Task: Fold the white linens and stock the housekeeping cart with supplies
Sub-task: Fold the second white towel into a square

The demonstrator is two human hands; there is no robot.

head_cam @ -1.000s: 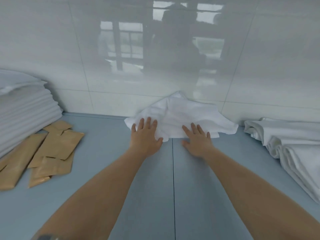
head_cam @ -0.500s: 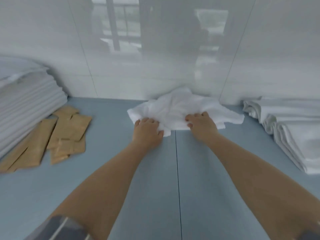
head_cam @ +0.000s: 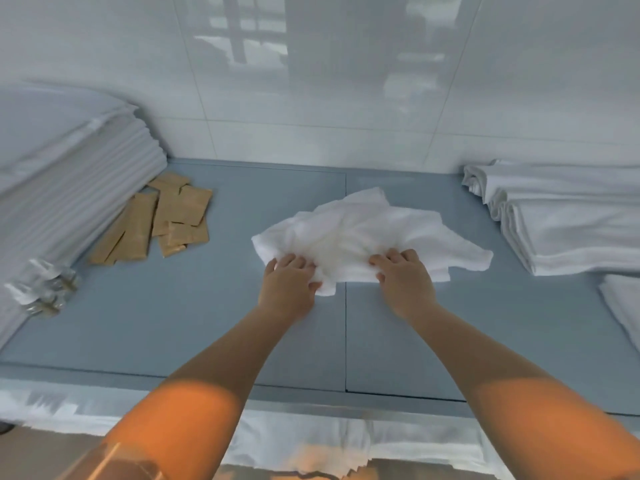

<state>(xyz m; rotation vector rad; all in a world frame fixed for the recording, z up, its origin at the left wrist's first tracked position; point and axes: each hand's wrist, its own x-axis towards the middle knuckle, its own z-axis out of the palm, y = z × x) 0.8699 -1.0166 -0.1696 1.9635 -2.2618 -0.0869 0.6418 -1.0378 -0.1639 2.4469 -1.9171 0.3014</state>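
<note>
A crumpled white towel lies in the middle of the blue-grey tabletop, away from the tiled wall. My left hand grips its near left edge with the fingers curled into the cloth. My right hand grips the near edge a little to the right, fingers bunched in the fabric. Both forearms reach in from the bottom of the view.
A tall stack of folded white linens fills the left side, with brown paper packets and clear-wrapped items beside it. Folded white towels lie at the right. The glossy tiled wall stands behind.
Both hands went from flat on the towel's edge to gripping it, and the towel has been drawn away from the wall toward me. The view has tilted down.
</note>
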